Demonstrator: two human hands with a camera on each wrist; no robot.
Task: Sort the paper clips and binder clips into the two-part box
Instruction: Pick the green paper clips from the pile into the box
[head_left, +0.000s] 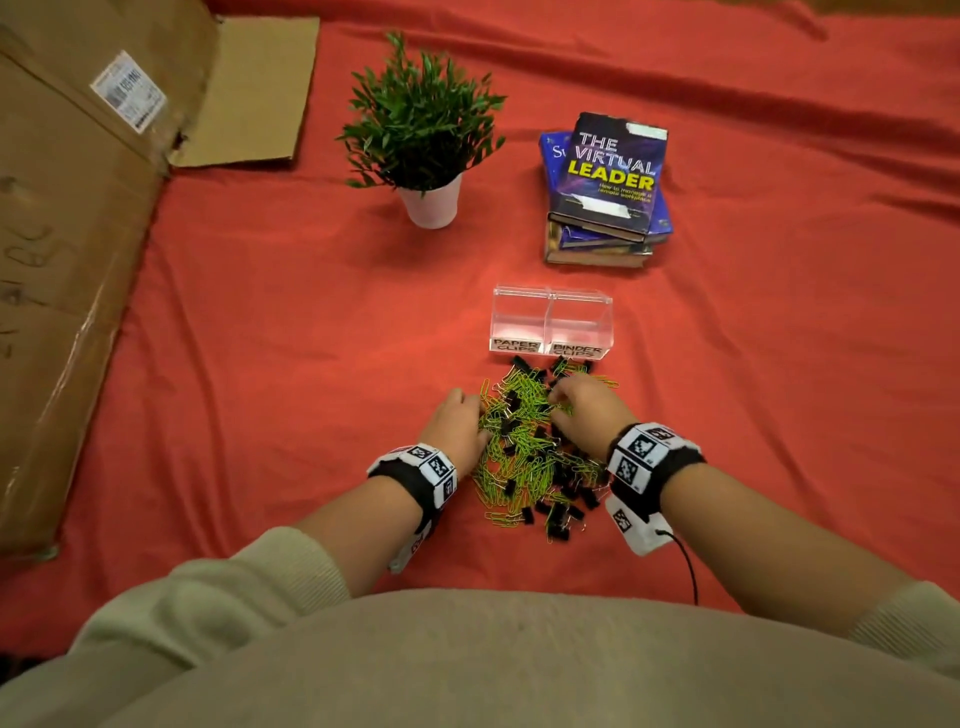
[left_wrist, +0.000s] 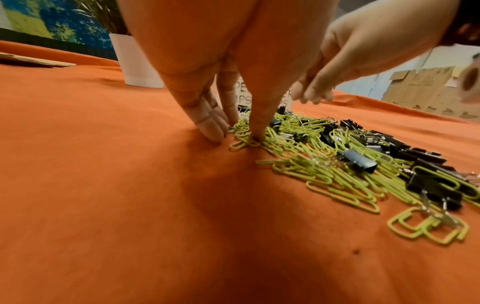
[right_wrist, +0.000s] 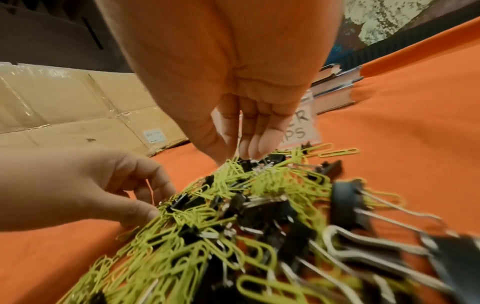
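Clips sit in one mixed heap on the orange-red cloth of the counter (head_left: 260, 364): lime-green paper clips (head_left: 519, 467) tangled with black binder clips (head_left: 563, 512), heap just in front of the two-part box (head_left: 551, 322). Box is clear acrylic, two side-by-side compartments, front labels "PAPER CLIPS" on the left half and "BINDER CLIPS" on the right half; nothing visible inside either half. A few binder clips lie touching or nearly touching the box's front edge. Left hand (head_left: 457, 428) at the heap's left edge, fingers straight and close together, pointing down; left wrist view shows fingertips (left_wrist: 213, 127) pressing the cloth and one finger planted on green paper clips, nothing gripped. Right hand (head_left: 584, 410) over the heap's far right part, fingers (right_wrist: 259, 144) hanging down together with tips touching the top of the pile near a binder clip; right wrist view is blurred, cannot tell if it pinches anything. Both wrists wear black bands with printed marker tags. Beyond the box: stack of books (head_left: 605, 197), top one "THE VIRTUAL LEADER". Left of that, a potted green plant (head_left: 423, 135) in a white pot. Flattened cardboard box (head_left: 78, 208) along the left side.
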